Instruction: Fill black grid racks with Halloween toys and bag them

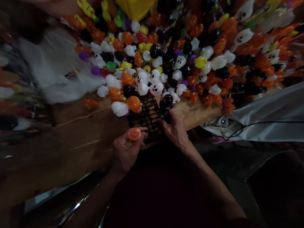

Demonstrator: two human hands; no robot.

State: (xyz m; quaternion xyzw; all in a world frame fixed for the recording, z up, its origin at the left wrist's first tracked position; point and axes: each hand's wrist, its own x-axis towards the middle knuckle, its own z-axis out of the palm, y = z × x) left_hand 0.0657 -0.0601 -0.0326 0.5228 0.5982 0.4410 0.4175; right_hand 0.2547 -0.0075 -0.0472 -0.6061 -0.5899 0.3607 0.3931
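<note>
My left hand [125, 150] is closed around a small piece with a round orange top [134, 134] that has a dark dot in its middle; its lower part is hidden in my fingers. My right hand [176, 129] has its fingers bent at the base of a glossy black toy figure [166, 103], which stands up from the fingertips. Between the hands lies a black plastic grid [150, 111] at the table edge. White ghost-faced toys [156, 87] crowd its far end, beside an orange toy [134, 104] and a white toy [119, 108].
A large heap of orange, white, black, yellow and purple plastic toys [215, 63] covers the back of the wooden table [80, 139]. A white plastic bag [59, 63] lies at left. On the right are pale sheeting [268, 110] and a black cable [261, 122].
</note>
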